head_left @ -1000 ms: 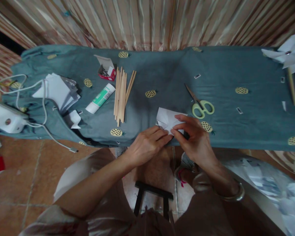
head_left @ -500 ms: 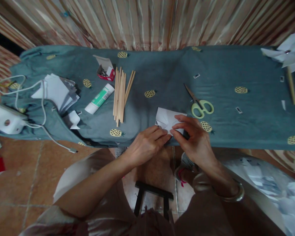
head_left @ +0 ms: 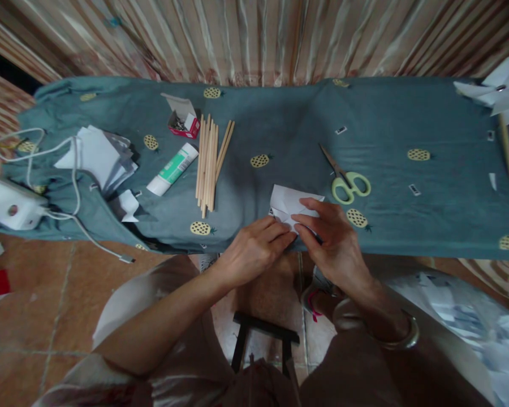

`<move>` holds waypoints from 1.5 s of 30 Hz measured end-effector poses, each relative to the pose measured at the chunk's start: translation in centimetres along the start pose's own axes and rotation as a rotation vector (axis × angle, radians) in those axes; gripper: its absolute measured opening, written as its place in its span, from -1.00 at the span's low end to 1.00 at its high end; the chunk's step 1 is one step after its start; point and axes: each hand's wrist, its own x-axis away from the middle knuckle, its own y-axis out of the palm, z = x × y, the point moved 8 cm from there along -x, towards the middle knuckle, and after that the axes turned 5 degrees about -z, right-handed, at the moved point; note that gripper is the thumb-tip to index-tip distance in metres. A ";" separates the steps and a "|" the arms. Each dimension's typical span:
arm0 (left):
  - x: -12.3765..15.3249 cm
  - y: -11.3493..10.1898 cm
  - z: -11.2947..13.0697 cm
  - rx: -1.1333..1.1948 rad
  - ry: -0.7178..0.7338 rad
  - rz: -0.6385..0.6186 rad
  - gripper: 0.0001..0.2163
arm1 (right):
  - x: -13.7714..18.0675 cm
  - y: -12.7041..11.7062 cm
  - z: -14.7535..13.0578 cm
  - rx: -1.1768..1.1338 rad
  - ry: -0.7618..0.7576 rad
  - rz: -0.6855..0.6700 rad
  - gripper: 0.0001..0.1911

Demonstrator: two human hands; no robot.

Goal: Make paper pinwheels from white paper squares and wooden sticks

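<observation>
A small piece of white paper (head_left: 286,198) with creases lies at the front edge of the cloth-covered table. My left hand (head_left: 258,244) is closed on its lower left edge, fingers pressed together there. From the right, my right hand (head_left: 333,237) reaches over the paper with its thumb and fingers apart, the fingertips touching its surface. The fingers hide the paper's lower and right parts. Green-handled scissors (head_left: 344,181) rest just beyond my right hand, blades pointing up and left.
Wooden sticks (head_left: 206,164), a glue tube (head_left: 172,169) and an open box of metal pins (head_left: 183,120) lie left of centre. Farther left are stacked white papers (head_left: 99,158) and a white power strip (head_left: 12,203) with a cable. Paper pinwheels (head_left: 503,90) stand at far right.
My right fingers have shifted slightly left over the paper, the index fingertip closer to its middle. My left hand keeps its place, and the view has moved a little.
</observation>
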 end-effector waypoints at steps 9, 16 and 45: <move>-0.1 0.1 0.0 0.015 -0.008 -0.035 -0.81 | 1.0 1.5 -1.7 0.169 -0.095 -0.070 -0.55; -0.1 0.1 -0.4 0.052 -0.037 -0.028 -0.79 | 1.3 2.9 -2.3 0.192 -0.103 -0.074 -0.48; -0.6 0.1 -0.7 -0.065 -0.050 -0.036 -0.84 | 0.0 -1.0 0.1 0.069 0.026 -0.029 -0.58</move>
